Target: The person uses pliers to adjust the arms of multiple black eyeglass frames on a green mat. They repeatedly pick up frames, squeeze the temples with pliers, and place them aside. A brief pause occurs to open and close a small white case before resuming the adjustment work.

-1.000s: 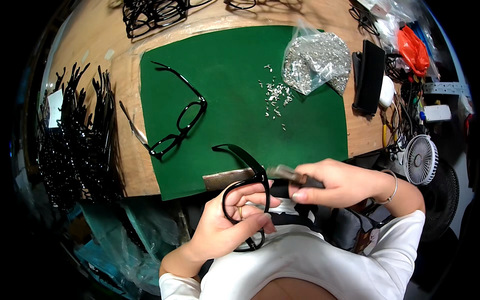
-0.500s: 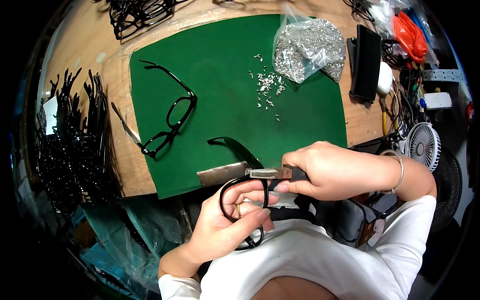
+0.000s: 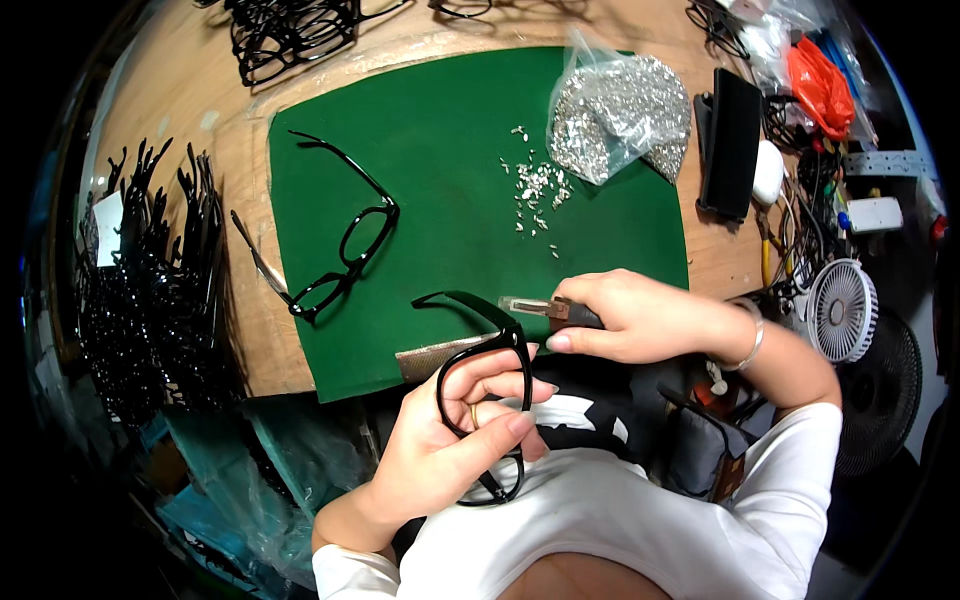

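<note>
My left hand is closed on a black glasses frame, held upright at the mat's near edge with one temple reaching left. My right hand grips a dark-handled metal tool, its flat tip just above the frame's upper hinge; whether they touch I cannot tell. Behind the frame lies a textured metal strip on the green mat. A second black frame rests on the mat's left, and small silver pieces lie scattered beside a clear bag of similar pieces.
Bundled black frame parts lie left, more frames at the back of the wooden table. A black case, white oval object, red bag and cables crowd the right, above a white fan.
My right hand moved left and brought the tool onto the frame's hinge, then lifted it upward, slightly away from it. My left hand still holds the frame, shifted slightly.
</note>
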### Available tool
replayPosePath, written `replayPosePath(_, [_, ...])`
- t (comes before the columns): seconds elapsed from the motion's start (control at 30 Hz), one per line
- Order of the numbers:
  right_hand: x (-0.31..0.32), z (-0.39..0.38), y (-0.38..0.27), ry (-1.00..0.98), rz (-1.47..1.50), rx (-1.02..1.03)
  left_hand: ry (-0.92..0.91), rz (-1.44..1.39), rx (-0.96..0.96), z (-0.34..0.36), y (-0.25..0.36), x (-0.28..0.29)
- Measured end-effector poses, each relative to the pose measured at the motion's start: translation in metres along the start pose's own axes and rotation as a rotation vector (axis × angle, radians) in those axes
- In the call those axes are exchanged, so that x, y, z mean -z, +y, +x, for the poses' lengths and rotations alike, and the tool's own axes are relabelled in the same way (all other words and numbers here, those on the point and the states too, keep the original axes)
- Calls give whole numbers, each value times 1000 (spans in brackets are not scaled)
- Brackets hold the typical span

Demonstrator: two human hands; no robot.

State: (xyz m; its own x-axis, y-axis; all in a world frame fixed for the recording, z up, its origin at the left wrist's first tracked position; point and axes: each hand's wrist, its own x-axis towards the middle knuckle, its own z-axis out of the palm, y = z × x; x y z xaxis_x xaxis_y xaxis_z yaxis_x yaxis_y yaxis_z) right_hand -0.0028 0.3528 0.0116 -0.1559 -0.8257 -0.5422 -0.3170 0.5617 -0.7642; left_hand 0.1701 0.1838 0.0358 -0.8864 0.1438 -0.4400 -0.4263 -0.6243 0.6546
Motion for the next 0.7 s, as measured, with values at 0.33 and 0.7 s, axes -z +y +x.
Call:
replayPosePath(0.33, [-14,-1,12,306,62,10,240,794,-368,59,21,36])
replayPosePath(0.7, [-7,14,-8,256,83,75,513,1824,-203,47,58,105])
